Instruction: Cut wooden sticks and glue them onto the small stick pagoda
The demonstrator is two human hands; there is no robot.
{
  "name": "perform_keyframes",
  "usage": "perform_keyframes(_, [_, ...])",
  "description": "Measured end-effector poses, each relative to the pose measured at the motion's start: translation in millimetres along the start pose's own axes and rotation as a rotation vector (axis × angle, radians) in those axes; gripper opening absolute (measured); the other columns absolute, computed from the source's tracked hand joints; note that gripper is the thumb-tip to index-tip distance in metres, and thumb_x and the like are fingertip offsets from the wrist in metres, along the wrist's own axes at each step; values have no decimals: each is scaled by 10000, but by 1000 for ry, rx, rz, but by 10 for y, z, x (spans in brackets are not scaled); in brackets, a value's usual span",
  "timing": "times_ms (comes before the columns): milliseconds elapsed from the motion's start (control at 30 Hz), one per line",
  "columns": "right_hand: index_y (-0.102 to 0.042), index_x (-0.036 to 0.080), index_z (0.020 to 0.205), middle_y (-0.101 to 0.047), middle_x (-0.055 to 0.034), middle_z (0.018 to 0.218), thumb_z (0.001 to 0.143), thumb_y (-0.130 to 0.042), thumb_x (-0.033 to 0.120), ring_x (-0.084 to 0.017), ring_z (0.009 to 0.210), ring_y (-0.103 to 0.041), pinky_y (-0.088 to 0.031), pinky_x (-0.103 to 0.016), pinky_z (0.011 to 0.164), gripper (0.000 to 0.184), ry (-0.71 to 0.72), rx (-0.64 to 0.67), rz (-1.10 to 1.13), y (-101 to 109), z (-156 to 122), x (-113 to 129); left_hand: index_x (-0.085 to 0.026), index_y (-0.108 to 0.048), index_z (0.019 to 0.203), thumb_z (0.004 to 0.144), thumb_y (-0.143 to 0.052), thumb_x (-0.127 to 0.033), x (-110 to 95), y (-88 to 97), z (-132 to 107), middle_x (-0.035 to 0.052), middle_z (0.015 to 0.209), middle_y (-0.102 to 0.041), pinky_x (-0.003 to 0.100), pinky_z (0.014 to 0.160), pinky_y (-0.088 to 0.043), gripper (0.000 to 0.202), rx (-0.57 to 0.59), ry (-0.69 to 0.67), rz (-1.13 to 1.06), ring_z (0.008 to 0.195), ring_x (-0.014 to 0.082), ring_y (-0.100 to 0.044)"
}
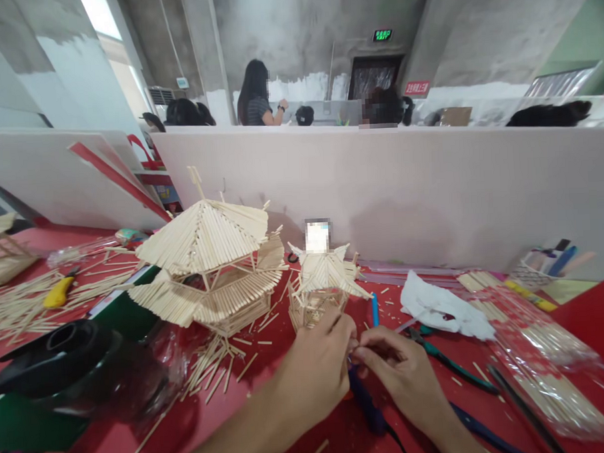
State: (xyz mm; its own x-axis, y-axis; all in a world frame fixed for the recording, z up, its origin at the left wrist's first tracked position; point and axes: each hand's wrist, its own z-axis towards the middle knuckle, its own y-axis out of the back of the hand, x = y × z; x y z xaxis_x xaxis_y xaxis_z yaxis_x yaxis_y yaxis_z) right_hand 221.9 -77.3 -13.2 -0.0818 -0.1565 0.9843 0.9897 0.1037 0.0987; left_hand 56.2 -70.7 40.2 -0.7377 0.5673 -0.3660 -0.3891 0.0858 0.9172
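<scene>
My left hand (pixel 320 356) is closed, its fingertips meeting those of my right hand (pixel 405 369) low in the middle of the view. Both pinch at a spot where something small may be held; I cannot make it out. Just beyond them stands a small stick-built pavilion (pixel 327 272) with upturned roof corners. Below my fingers lies a dark blue tool (pixel 367 400) with a black cord, partly hidden by my hands. Left of the hands rises a larger two-tiered stick pavilion (pixel 205 241).
On the right are green-handled pliers (pixel 458 366), crumpled white tissue (pixel 440 307) and bagged sticks (pixel 541 323). A yellow-handled cutter (pixel 58 292) lies among loose sticks at left, near a black rolled object (pixel 70 363). A pale partition (pixel 405 182) closes off the table's back; people are beyond it.
</scene>
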Motion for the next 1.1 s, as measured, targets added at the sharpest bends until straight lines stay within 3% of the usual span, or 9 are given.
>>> perform_keyframes(167, [-665,192,756,-664,-10,684,854,-685,406,-140,570,-641,-522,-217,565,236,0,45,14,42,44,24,-174,-540,1030,829,-435,-48,44,153,0,64,999,-660,319,712,-476,260,142,44,57,850,212,-632])
perform_keyframes(400, [-677,190,755,-669,-27,672,826,-715,421,-173,590,-656,-542,-250,577,245,61,-86,-17,172,95,-44,-148,-651,929,823,-460,-27,313,285,-231,99,850,-690,334,723,-494,249,304,95,371,770,224,-651])
perform_keyframes(567, [-680,194,786,-661,-17,656,822,-723,415,-161,555,-638,-534,-246,555,228,60,-195,3,106,88,-96,-175,-645,1057,891,-502,-175,295,338,-164,67,894,-713,288,653,-447,220,189,95,184,713,190,-642])
perform_keyframes(800, [-677,193,739,-644,4,652,813,-707,436,-139,530,-620,-525,-224,501,257,9,-57,-46,133,287,43,-188,-635,730,947,-410,-209,329,499,-27,2,598,-594,268,539,-249,313,185,169,60,524,116,-470])
perform_keyframes(1100, [-751,209,856,-750,-28,825,799,-723,380,-156,608,-668,-544,-250,573,182,62,-27,-145,142,475,-31,-189,-650,727,937,-444,-276,560,474,-5,12,647,-637,260,593,-307,307,203,203,1,569,118,-502])
